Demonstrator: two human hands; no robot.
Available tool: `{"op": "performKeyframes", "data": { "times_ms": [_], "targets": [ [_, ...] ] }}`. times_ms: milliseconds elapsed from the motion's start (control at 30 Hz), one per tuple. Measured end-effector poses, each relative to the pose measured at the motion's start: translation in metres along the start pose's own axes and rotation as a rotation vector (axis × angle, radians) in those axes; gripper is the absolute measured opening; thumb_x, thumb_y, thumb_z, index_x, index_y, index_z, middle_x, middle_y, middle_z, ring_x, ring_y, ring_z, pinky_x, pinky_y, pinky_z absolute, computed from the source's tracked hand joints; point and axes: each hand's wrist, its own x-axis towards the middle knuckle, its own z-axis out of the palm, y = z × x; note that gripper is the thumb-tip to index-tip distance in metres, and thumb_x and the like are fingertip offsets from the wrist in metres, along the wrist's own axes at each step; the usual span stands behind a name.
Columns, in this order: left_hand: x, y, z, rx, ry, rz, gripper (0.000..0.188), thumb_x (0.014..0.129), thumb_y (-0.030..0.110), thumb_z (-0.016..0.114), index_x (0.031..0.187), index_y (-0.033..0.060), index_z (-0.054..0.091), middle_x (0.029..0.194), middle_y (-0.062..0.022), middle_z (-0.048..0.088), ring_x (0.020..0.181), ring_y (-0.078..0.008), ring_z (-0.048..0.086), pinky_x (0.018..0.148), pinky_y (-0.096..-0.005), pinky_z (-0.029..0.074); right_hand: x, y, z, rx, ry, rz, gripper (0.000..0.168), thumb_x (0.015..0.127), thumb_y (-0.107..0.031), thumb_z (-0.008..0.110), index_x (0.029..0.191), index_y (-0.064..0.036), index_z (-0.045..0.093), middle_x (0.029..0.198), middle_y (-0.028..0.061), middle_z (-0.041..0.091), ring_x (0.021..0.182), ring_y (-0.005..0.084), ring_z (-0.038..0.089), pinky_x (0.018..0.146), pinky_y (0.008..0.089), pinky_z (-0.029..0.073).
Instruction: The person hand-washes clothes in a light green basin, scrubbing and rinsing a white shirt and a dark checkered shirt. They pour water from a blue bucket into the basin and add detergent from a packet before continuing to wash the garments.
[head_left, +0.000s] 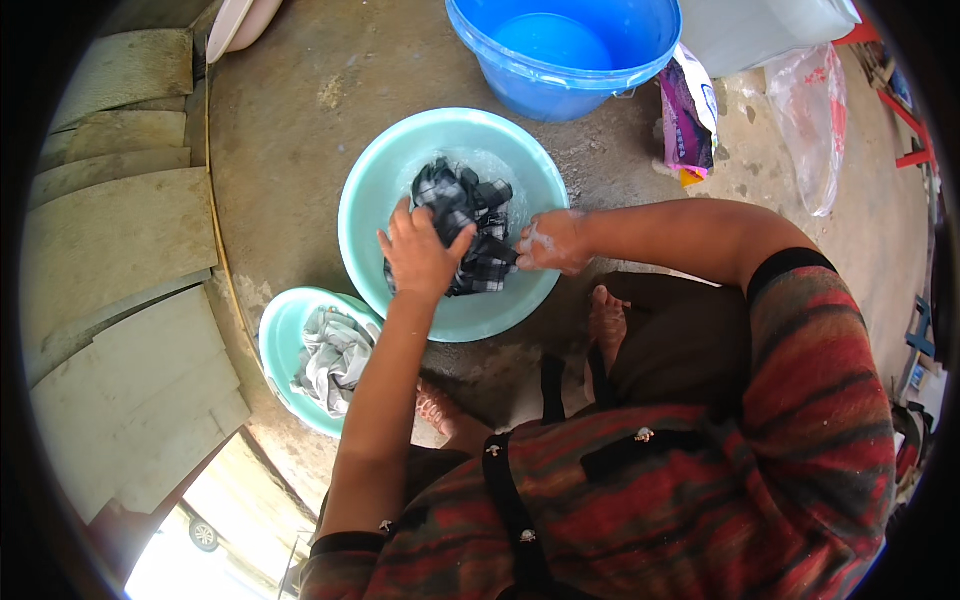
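A wet black-and-white checked cloth garment (484, 259) lies bunched in a pale turquoise plastic basin (367, 195) on the floor. Some water shows around the cloth. My left hand (421, 251) is over the left part of the garment, fingers spread; it does not look closed on the cloth. At the basin's right side, my right hand (553, 241) has suds on its back. Its fingers pinch a dark end of the garment.
A small turquoise bucket (277, 360) holding grey-white cloth (334, 352) stands beside the basin. Beyond are a large blue bucket (562, 94), a purple-and-white packet (686, 112) and a clear plastic bag (810, 127). Flat boards (120, 232) line the left. My feet flank the near side.
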Motion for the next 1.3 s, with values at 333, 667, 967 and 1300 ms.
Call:
{"op": "performKeyframes", "data": {
  "times_ms": [333, 667, 967, 1300],
  "targets": [
    [0.04, 0.032, 0.088, 0.096, -0.191, 0.229, 0.066, 0.076, 0.056, 0.056, 0.131, 0.0226, 0.041, 0.142, -0.0161, 0.021, 0.129, -0.0422, 0.018, 0.099, -0.0653, 0.011, -0.003, 0.003, -0.003, 0.061, 0.05, -0.047, 0.032, 0.064, -0.017, 0.064, 0.092, -0.006, 0.053, 0.094, 0.0087, 0.055, 0.092, 0.0273, 0.055, 0.078, 0.0385, 0.048],
    [0.096, 0.027, 0.098, 0.01, -0.155, 0.186, 0.043, 0.078, 0.044, 0.059, 0.108, 0.0135, 0.061, 0.114, -0.0115, 0.049, 0.109, -0.0362, 0.041, 0.092, -0.0596, 0.026, -0.001, 0.003, 0.001, 0.095, 0.1, -0.056, 0.026, 0.065, -0.015, 0.063, 0.086, -0.006, 0.051, 0.092, 0.0099, 0.054, 0.09, 0.0287, 0.055, 0.077, 0.038, 0.048],
    [0.093, -0.012, 0.008, -1.471, -0.447, -0.378, 0.041, 0.081, 0.032, 0.058, 0.105, -0.0018, 0.058, 0.094, -0.0082, 0.06, 0.086, -0.0165, 0.056, 0.079, -0.0283, 0.043, 0.01, 0.006, -0.001, 0.014, -0.037, -0.056, 0.042, 0.065, -0.022, 0.064, 0.101, -0.007, 0.049, 0.105, 0.0108, 0.051, 0.098, 0.0296, 0.052, 0.079, 0.0395, 0.048],
    [0.029, -0.039, -0.006, -0.584, -0.294, -0.11, 0.051, 0.078, 0.048, 0.059, 0.107, 0.0054, 0.055, 0.121, -0.0144, 0.045, 0.1, -0.0281, 0.049, 0.093, -0.0373, 0.034, 0.007, 0.001, -0.007, 0.041, 0.016, -0.006, 0.039, 0.065, -0.018, 0.063, 0.101, -0.006, 0.053, 0.101, 0.0103, 0.053, 0.096, 0.0299, 0.053, 0.079, 0.0405, 0.048]
  ]
}}
